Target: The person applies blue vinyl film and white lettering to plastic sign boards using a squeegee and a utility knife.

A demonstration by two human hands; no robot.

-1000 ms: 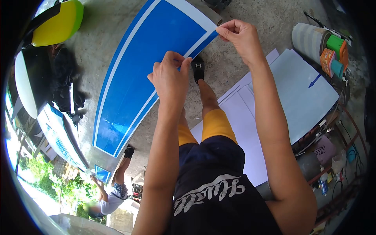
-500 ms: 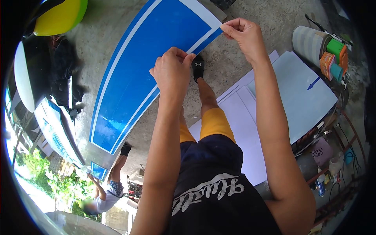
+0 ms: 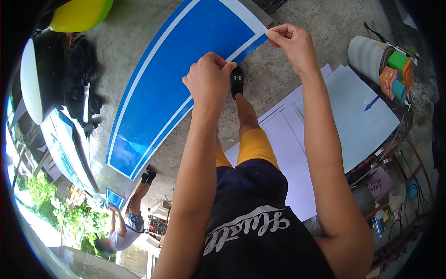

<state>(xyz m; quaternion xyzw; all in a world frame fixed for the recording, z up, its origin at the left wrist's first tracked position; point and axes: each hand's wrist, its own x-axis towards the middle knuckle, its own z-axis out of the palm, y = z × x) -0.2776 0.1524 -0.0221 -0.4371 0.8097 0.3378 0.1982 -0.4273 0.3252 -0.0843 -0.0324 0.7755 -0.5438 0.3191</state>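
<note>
A long, glossy blue panel (image 3: 172, 69) with white border stripes spreads out in front of me, its surface reflecting light at the lower end. My right hand (image 3: 295, 49) pinches its near upper corner between thumb and fingers. Along the near long edge, the curled fingers and thumb of my left hand (image 3: 209, 76) close on the panel's margin; the exact contact there is partly hidden by the hand. The panel's lower left end extends toward another person (image 3: 123, 232), who stands with raised hands by a small blue piece (image 3: 114, 199).
Large pale sheets (image 3: 348, 116) lie to my right, one marked with a blue arrow. Beyond them are a striped roll (image 3: 367, 53) and small boxes (image 3: 389, 79). A yellow-green object (image 3: 79, 14) is at upper left. My shoe (image 3: 237, 81) rests on concrete (image 3: 274, 88) beside the panel.
Both hands keep their grip, shifting slightly right in view along with the panel's upper end. The other person's arms and legs have moved a little.
</note>
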